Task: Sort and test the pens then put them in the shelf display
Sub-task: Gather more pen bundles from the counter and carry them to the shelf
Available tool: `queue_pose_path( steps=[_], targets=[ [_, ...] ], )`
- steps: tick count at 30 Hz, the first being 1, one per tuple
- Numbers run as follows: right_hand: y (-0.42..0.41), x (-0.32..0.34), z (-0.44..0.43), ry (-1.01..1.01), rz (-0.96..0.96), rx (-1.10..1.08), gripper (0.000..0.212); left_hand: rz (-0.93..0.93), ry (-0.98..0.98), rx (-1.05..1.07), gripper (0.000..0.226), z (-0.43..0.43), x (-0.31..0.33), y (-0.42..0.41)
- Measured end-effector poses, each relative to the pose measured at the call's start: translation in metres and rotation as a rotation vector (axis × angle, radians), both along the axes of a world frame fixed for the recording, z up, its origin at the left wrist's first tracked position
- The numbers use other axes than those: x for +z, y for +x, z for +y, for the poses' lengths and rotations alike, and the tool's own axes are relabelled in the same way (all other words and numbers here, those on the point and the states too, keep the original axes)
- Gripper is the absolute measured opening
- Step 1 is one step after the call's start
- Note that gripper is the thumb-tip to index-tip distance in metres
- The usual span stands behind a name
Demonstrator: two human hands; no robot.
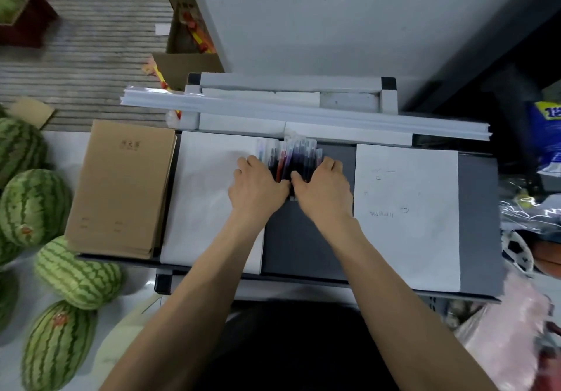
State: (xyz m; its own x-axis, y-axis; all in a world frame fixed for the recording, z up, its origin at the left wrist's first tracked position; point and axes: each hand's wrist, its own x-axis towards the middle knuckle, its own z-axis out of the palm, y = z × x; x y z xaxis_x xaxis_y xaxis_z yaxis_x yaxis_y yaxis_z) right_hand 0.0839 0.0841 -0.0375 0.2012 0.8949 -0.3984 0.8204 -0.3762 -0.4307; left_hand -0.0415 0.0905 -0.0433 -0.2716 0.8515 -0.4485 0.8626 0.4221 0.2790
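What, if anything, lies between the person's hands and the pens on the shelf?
Nothing visible does. The left hand and the right hand grip the bundle of pens from either side. The bundle lies on the dark shelf, between the blank white sheet and the scribbled white sheet, both lying flat.

Left forearm (194,284) and right forearm (394,284) extend forward and converge; left hand (258,185) and right hand (324,188) lie backs up, side by side, thumbs almost touching; the fingers of each curl round a bundle of pens (300,153), which projects beyond the fingertips; wrists straight.
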Motion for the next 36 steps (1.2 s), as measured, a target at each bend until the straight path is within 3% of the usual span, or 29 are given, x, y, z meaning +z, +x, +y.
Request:
queue_pose_path(
  steps=[4,8,22,28,32,36],
  targets=[
    [-0.009,-0.007,0.003,0.039,-0.019,-0.011,0.084,-0.036,0.035,0.031,0.055,0.000,-0.002,-0.002],
    [-0.014,-0.015,0.008,0.055,-0.050,-0.012,0.086,-0.037,0.046,0.052,0.057,0.002,-0.006,-0.005],
    [-0.011,-0.025,0.011,0.055,-0.180,0.040,0.039,-0.059,0.063,0.074,0.053,0.004,-0.011,-0.002],
    [-0.010,-0.029,0.010,0.077,-0.195,0.075,0.040,-0.068,0.061,0.095,0.061,0.003,-0.008,0.006],
    [-0.005,-0.043,0.004,0.238,-0.267,0.210,0.020,-0.032,0.073,0.064,0.057,0.000,-0.012,0.008],
    [0.003,-0.054,-0.002,0.338,-0.230,0.192,0.022,0.000,0.105,0.034,0.050,-0.003,-0.015,0.007]
  ],
)
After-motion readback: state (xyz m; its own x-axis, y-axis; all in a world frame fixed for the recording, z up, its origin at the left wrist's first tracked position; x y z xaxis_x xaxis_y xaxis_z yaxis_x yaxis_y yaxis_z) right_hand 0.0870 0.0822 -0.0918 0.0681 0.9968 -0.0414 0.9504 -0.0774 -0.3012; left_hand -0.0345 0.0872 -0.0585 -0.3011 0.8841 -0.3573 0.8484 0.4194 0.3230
